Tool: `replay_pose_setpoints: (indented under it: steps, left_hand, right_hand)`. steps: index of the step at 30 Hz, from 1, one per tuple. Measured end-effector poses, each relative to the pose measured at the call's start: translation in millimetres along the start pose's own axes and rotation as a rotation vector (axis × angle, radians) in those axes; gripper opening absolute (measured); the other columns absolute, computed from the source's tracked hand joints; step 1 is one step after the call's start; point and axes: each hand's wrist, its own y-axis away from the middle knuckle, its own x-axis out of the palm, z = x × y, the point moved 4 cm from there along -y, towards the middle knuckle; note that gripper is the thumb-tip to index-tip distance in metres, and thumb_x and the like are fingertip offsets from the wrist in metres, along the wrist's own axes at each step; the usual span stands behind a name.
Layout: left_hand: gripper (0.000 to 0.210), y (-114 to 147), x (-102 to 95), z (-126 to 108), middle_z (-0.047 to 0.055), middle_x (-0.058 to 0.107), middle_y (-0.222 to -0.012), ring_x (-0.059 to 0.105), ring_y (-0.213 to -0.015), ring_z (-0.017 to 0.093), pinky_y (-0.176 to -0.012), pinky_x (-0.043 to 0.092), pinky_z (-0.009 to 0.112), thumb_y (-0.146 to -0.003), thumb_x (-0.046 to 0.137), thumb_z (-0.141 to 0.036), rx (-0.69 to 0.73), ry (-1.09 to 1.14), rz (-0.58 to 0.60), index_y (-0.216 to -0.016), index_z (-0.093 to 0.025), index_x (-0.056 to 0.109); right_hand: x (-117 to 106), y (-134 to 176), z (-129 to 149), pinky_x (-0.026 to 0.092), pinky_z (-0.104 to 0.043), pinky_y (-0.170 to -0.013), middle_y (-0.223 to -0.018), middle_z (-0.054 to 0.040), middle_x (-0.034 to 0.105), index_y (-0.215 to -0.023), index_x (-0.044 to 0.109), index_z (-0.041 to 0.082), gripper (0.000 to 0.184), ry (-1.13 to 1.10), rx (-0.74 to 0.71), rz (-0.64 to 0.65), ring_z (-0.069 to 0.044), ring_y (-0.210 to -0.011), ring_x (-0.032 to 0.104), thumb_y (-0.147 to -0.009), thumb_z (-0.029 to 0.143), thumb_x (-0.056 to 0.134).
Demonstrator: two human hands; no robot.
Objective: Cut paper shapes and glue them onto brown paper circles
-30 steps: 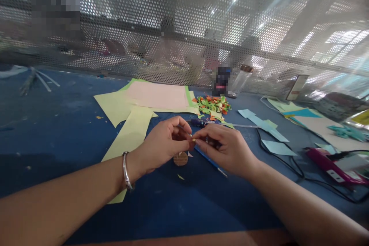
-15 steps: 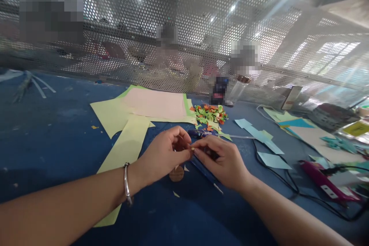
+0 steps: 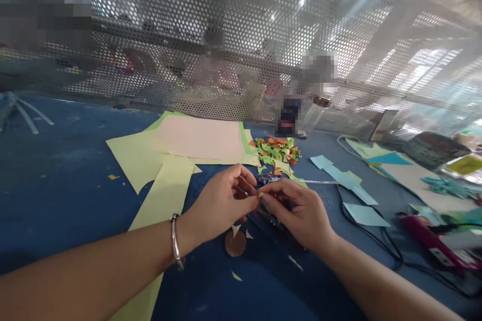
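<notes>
My left hand [image 3: 228, 203], a silver bangle on its wrist, pinches with thumb and fingers at the middle of the view. My right hand [image 3: 301, 210] meets it there, thumb and forefinger closed. Between the fingertips shows a tiny pale yellow piece [image 3: 260, 194], too small to make out well. Under the hands lies a round brown wooden-looking disc [image 3: 235, 244], with a small white paper scrap [image 3: 236, 230] at its upper edge. A dark blue tool or pen-like thing beneath my right hand is mostly hidden.
Yellow paper [image 3: 169, 180] and a pink sheet [image 3: 199, 135] lie behind the left hand. A heap of green and orange paper bits [image 3: 278, 149] sits beyond the hands. To the right are light blue paper pieces [image 3: 365, 214], black cables and a magenta power strip [image 3: 437, 243]. A perforated metal screen [image 3: 169, 70] closes the back.
The view has shifted a little, so the table things sit slightly differently. Both hands keep fingertips together, moved slightly away from the disc, which shows more fully now.
</notes>
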Motion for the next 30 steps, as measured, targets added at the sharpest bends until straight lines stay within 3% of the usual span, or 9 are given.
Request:
replay_pose_setpoints:
  steps: [12,20,30]
  left_hand:
    - [0.025,-5.8,-4.9,9.3,0.003,0.061,-0.094,0.069,-0.069,0.016,-0.042,0.047,0.019,-0.077,0.069,-0.025,-0.073,0.077,0.013,-0.094,-0.021,0.052]
    - [0.021,-5.4,-0.1,9.4,-0.001,0.060,-0.076,0.070,-0.065,0.016,-0.042,0.047,0.017,-0.080,0.068,-0.026,-0.114,0.054,-0.004,-0.092,-0.021,0.053]
    - [0.026,-5.5,1.3,2.3,-0.003,0.061,-0.076,0.065,-0.055,0.011,-0.039,0.043,0.017,-0.078,0.072,-0.024,-0.127,0.025,-0.053,-0.094,-0.020,0.052]
  right_hand:
    - [8.3,-5.6,-7.0,0.047,-0.027,-0.062,-0.076,-0.0014,0.068,-0.095,0.074,0.020,0.013,0.008,0.015,0.043,-0.013,-0.065,0.061,-0.091,0.024,0.063]
    - [6.8,-4.9,-4.0,0.047,-0.027,-0.061,-0.077,-0.0018,0.070,-0.094,0.074,0.019,0.013,-0.012,0.001,0.036,-0.014,-0.067,0.062,-0.090,0.022,0.062]
    - [5.4,-4.5,-6.1,0.045,-0.024,-0.059,-0.071,0.0005,0.064,-0.090,0.071,0.019,0.010,-0.030,-0.010,0.012,-0.012,-0.061,0.057,-0.088,0.017,0.061]
